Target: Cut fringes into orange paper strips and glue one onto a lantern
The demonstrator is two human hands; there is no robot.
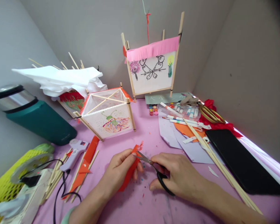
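Near the middle of the pink table, my left hand (121, 169) pinches a folded strip of orange-red paper (130, 175) whose upper end is cut into a thin fringe. My right hand (175, 174) is closed on black-handled scissors (162, 179), with fingers through the loops. The blades point left and lie at the fringed end of the strip, close to my left fingertips. Just beyond the hands stands a stick-framed lantern (110, 116) with a butterfly drawing on its white side. Small paper scraps lie below my hands.
A lantern with bird drawings (154, 70) hangs at the back. To the left are a teal bottle (42, 119), a glue gun (76, 152) with its cord, and a yellow net bag (6, 174). Markers (184, 119), wooden sticks (214, 158) and a black tablet (242, 161) lie right.
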